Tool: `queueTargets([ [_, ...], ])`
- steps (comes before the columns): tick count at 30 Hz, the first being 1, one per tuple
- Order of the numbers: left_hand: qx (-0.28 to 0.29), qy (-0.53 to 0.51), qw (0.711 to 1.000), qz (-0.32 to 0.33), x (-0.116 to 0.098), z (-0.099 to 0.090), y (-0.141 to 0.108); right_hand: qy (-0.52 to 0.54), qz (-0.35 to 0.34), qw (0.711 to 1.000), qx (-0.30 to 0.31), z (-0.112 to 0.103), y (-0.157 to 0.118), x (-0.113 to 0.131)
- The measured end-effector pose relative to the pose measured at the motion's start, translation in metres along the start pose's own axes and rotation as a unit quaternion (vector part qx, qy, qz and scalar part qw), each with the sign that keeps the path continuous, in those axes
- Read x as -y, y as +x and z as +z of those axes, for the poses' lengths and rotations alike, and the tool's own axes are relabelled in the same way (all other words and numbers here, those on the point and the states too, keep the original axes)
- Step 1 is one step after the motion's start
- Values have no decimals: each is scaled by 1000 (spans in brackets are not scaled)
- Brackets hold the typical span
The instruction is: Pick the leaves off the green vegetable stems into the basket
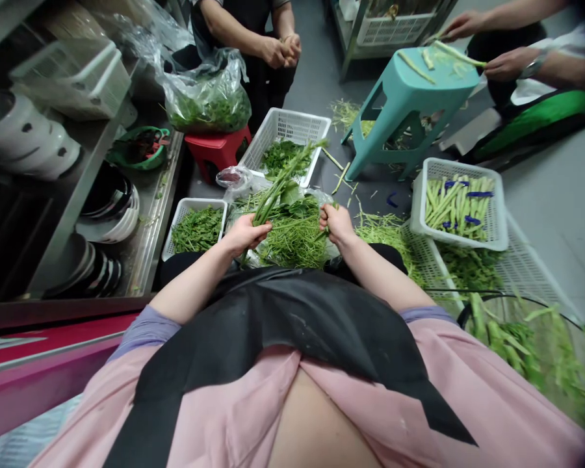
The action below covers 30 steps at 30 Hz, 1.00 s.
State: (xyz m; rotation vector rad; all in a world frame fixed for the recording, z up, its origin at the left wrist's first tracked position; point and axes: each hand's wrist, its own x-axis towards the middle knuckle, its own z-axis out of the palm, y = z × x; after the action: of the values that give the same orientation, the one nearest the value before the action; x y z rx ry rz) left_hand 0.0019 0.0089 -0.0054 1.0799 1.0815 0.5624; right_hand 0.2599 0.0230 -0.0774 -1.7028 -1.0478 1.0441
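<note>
My left hand [248,234] is closed around a bunch of long green vegetable stems [280,185], whose tips lean up and to the right. To its right, my right hand [336,222] is curled into a fist, with a bit of green showing at the fingers; what it holds is too small to make out. Between and below both hands lies a heap of leafy greens and thin stems [297,240] on a clear plastic bag [238,182]. Just left of my left hand stands a small white basket [224,211] of green leaves.
A white basket [316,120] with leaves stands ahead, near a red stool [209,153] bearing a bag of greens [209,104]. Co-workers' hands [277,52] show ahead and above a teal stool [394,84]. At right, a basket [502,195] holds bundled stalks. Metal shelves [92,162] line the left.
</note>
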Motion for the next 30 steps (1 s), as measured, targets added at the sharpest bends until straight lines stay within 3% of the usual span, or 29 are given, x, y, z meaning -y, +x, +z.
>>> queueTargets([
  [2,11,-7,1000,4,-4,-2,-2,-99,-75,990,-64,-21,16,-1],
  [4,9,-12,1000,11,-7,-8,-5,-162,-98,975,-114,-43,26,3],
  [5,9,-11,1000,12,-8,-11,-6,-173,-97,974,-110,-51,27,6],
  [6,11,-8,1000,9,-8,-13,-6,-162,-88,980,-71,-54,24,10],
  [8,24,-2,1000,-4,-8,-15,-5,-89,-51,989,107,-49,10,20],
  [11,50,3,998,-32,-6,-11,0,-37,-5,918,395,-23,-19,34],
  [12,57,5,998,-40,-6,-9,2,-43,5,894,446,-14,-26,38],
  [14,67,10,996,-49,-7,-5,6,-48,22,877,478,-2,-36,42],
  [19,78,13,996,-35,-7,1,15,33,72,858,508,0,-46,38],
  [22,74,-10,997,-17,-3,3,19,99,92,865,483,1,-55,32],
  [26,53,-3,998,16,6,12,19,115,100,909,388,8,-65,25],
  [30,11,34,998,44,14,33,19,101,82,971,200,25,-71,14],
])
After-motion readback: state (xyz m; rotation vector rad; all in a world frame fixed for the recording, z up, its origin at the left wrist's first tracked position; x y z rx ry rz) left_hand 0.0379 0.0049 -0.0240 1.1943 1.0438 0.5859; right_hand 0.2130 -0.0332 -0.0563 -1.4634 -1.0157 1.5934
